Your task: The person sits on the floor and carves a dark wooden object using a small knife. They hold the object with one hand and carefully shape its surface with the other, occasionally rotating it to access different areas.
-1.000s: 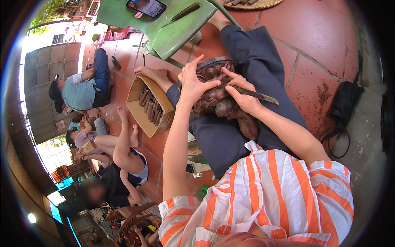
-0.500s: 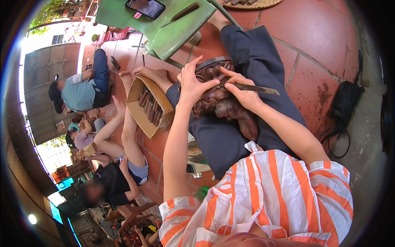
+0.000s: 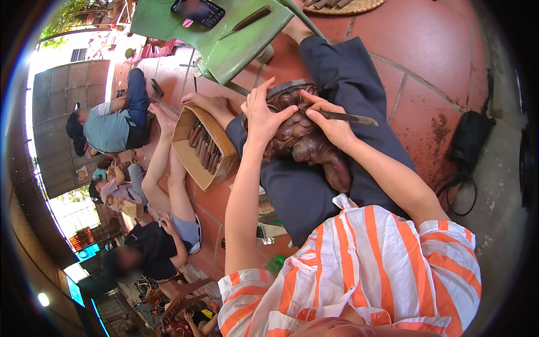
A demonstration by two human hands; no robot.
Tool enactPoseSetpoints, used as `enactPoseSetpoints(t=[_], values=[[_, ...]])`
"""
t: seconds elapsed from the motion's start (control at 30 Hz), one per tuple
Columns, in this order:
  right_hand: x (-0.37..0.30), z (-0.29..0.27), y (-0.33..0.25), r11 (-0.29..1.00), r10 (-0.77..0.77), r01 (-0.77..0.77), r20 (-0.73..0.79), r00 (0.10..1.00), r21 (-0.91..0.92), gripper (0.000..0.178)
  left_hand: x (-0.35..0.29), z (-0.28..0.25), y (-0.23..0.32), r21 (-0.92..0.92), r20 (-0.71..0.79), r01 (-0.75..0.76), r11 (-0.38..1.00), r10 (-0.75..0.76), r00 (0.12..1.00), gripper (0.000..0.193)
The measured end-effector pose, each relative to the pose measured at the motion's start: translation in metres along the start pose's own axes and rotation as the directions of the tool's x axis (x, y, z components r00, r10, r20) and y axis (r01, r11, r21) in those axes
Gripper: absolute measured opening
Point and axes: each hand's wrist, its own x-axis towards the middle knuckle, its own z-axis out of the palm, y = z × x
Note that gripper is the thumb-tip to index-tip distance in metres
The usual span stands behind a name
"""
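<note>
A dark brown wooden carving (image 3: 289, 132) with rounded relief rests on my lap between my thighs. My left hand (image 3: 261, 115) grips its left side, fingers reaching toward the far rim and the thumb pressed near the working end of a carving tool. My right hand (image 3: 331, 121) is closed around this slim, flat carving tool (image 3: 359, 119), whose other end sticks out to the right past my fingers. The tool's working end meets the carving between my two thumbs, and its tip is hidden there.
Left of my lap stands a cardboard box (image 3: 222, 168) of wooden-handled tools. Ahead, a green plastic surface (image 3: 247, 48) bears a phone (image 3: 199, 11) and another tool (image 3: 247, 22). A woven tray (image 3: 353, 8) lies farther off; a black bag (image 3: 473, 135) is at right. Several people sit at left.
My hands and the carving tool have shifted only slightly on the carving. At left, the nearest seated person has moved their legs and arm.
</note>
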Motion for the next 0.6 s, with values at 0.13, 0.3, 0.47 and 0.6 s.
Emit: enactPoseSetpoints(t=[0.13,0.3,0.47,0.6], values=[[-0.006,-0.004,-0.002,0.972,-0.125,0.140,0.088,0.988,-0.191,0.014,0.002,-0.012,-0.004,-0.081,0.097,-0.035,0.996,0.042,0.994,0.089],[-0.002,0.001,0.004,0.997,-0.040,0.040,0.007,0.999,-0.067,0.013,0.005,0.001,-0.002,0.042,0.043,0.033,0.999,-0.035,0.998,0.093],[-0.010,-0.002,-0.003,0.985,-0.089,0.096,0.053,0.995,-0.142,0.015,0.003,-0.009,-0.001,-0.016,0.109,-0.005,1.000,0.006,0.994,0.094],[-0.007,-0.002,0.002,0.996,-0.047,0.049,0.025,0.999,-0.071,0.015,0.003,-0.003,0.003,0.053,0.078,0.041,0.998,-0.045,0.996,0.096]])
